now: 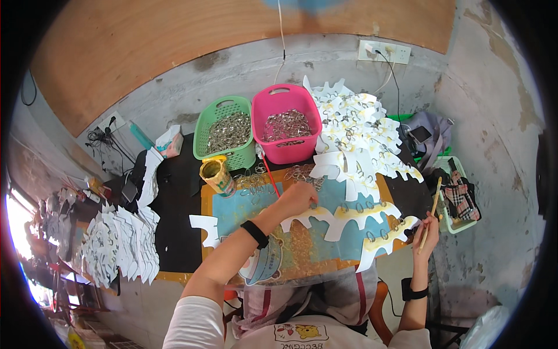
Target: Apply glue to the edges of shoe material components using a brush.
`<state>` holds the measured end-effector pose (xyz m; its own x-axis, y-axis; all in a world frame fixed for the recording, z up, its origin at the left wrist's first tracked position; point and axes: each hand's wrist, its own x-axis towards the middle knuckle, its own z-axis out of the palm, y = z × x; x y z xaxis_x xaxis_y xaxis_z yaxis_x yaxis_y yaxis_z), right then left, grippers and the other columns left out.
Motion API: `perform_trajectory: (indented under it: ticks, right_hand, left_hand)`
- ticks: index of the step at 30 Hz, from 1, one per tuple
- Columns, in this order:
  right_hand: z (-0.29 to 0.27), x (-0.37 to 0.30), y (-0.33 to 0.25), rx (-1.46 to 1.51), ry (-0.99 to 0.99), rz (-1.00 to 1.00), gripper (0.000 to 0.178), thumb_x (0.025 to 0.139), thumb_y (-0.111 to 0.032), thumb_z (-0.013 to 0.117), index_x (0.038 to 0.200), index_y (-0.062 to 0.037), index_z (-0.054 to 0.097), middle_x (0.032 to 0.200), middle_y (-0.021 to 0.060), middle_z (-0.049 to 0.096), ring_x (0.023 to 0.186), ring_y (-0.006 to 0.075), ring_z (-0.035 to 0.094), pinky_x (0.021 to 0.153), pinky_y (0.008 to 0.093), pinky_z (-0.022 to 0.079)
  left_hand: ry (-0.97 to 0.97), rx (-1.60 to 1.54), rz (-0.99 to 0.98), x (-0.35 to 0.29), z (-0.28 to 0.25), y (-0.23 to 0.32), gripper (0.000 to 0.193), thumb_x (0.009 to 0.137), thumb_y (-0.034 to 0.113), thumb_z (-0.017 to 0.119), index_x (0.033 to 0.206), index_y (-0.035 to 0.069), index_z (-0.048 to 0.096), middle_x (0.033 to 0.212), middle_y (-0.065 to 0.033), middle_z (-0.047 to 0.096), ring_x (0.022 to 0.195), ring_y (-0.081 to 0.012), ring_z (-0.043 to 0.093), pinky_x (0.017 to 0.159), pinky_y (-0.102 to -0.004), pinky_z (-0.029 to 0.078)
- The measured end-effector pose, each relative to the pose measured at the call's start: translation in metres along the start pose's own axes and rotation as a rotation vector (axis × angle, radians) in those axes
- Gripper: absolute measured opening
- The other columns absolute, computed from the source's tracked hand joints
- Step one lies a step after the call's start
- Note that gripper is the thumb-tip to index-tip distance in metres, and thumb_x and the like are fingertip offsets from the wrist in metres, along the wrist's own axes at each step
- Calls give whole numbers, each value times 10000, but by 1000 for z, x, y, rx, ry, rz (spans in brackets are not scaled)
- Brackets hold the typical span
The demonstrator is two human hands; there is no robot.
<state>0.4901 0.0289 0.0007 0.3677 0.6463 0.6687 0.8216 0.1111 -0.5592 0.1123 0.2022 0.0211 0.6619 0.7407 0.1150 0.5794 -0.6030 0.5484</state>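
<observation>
My left hand (299,199) reaches over the work mat, fingers pinched on a small metal ring at the edge of a white scalloped strip (354,218). This strip bears yellowish glue and several metal rings along its upper edge. A second glue-smeared strip (381,244) with rings lies nearer, to the right. My right hand (427,234) is closed around a thin wooden stick (436,200), held upright beyond the table's right edge. Loose metal rings (251,185) lie on the mat beside a yellow-smeared can (216,174). A red stick (269,173) leans near my left hand.
Green (206,148) and pink (285,152) baskets hold metal rings at the back. Ringed white pieces (354,131) pile up behind right; stacked white pieces (125,241) are at left. A pale green basket (462,224) with cloth stands right. A white cut piece (206,227) lies left on the mat.
</observation>
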Motion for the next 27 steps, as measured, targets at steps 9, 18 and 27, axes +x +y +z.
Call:
perform_trajectory:
  ticks: [9,18,27]
  right_hand:
    - [-2,2,-14,40,5,28,60,872,54,479,884,-4,469,943,178,583,1023,291,617,836,324,485]
    - [-16,26,-58,180,25,29,33,893,6,501,896,-20,480,1121,210,610,870,183,603,786,305,495]
    - [-35,84,-185,685,-116,-108,342,999,-338,417,1010,-9,507,974,162,616,753,145,547,723,277,459]
  left_hand:
    - [-41,14,33,-1,4,-5,93,723,43,640,799,64,691,863,-141,610,904,-330,602,774,-418,489]
    - [115,-46,6,-4,-21,15,211,729,68,682,921,41,598,846,-97,558,820,-267,603,719,-378,490]
    - [386,-155,-6,-34,-76,12,148,781,13,644,928,28,650,864,-94,620,780,-199,633,687,-302,505]
